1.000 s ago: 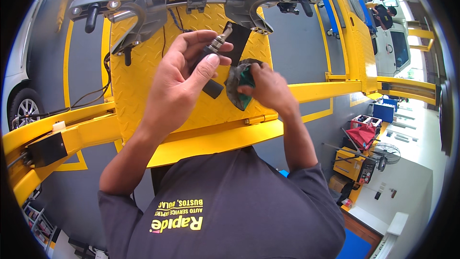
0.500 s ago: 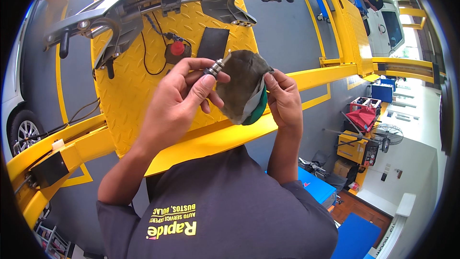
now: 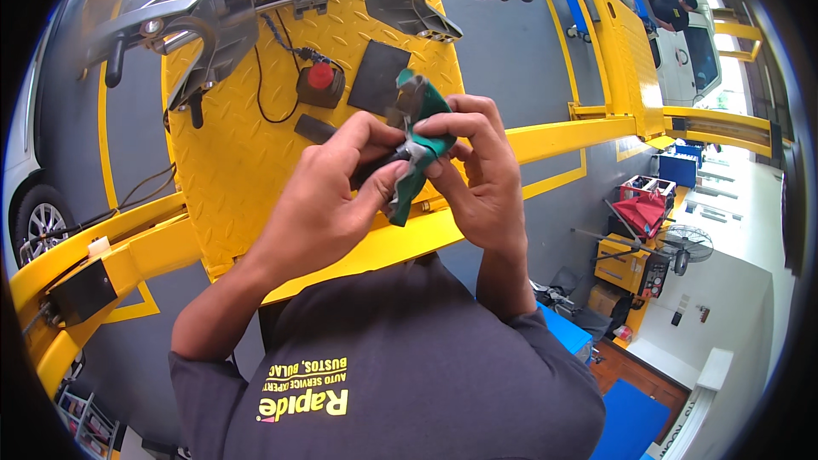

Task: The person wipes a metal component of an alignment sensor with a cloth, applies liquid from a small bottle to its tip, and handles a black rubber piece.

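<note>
My left hand (image 3: pixel 319 192) is closed in a pinch on a small cylindrical metal part, now mostly covered by a green and grey rag (image 3: pixel 409 192). My right hand (image 3: pixel 486 170) has its thumb and fingers closed on the rag, folding it around the part. Both hands are close together above a yellow diamond-plate surface (image 3: pixel 239 179). Just beyond them lie a dark box with a red button (image 3: pixel 320 77), a flat black pad (image 3: pixel 378 77) and a short dark oblong piece (image 3: pixel 313 129).
A grey metal clamp frame (image 3: pixel 221 25) with black handles spans the far side. Yellow lift arms (image 3: pixel 571 138) run across left and right. A car wheel (image 3: pixel 47 217) is at the left; a fan (image 3: pixel 682 247) and another person (image 3: pixel 669 8) are at the right.
My right hand has moved left, bringing the rag over the metal part in my left hand. The rag was spread flat and is now bunched around the part.
</note>
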Tool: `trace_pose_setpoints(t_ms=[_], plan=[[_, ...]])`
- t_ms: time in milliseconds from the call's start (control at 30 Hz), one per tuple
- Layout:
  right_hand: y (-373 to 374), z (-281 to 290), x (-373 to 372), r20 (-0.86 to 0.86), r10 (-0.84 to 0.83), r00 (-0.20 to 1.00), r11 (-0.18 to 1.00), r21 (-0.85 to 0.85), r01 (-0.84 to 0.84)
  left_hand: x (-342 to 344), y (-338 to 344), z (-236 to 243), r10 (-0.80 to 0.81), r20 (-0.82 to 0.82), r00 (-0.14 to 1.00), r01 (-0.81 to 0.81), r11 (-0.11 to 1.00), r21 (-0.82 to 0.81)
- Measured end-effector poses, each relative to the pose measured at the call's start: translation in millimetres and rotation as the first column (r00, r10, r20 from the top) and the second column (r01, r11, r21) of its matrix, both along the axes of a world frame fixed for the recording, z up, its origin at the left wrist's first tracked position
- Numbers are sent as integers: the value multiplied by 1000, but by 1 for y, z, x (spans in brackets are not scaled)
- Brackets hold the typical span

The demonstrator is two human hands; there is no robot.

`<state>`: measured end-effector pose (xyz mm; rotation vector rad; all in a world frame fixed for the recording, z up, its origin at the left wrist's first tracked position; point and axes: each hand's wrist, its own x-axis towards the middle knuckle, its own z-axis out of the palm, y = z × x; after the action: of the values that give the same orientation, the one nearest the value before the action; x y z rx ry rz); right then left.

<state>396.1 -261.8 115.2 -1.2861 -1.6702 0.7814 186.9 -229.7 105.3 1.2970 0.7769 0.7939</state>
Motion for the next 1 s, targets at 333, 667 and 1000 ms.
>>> trace_pose_setpoints(t_ms=[333, 667, 1000], plan=[[-2, -13, -27, -434, -182, 882, 978, -175, 116, 1, -7, -8, 58, -300, 952, 62, 925, 374], [-6, -18, -20, -311, -201, 929, 952, -284, 110, 3, -9, -7, 31, -346, 938, 116, 911, 396], [21, -23, 46, -766, 66, 639, 998, 35, -61, -4, 4, -4, 101, -145, 984, -35, 916, 400]])
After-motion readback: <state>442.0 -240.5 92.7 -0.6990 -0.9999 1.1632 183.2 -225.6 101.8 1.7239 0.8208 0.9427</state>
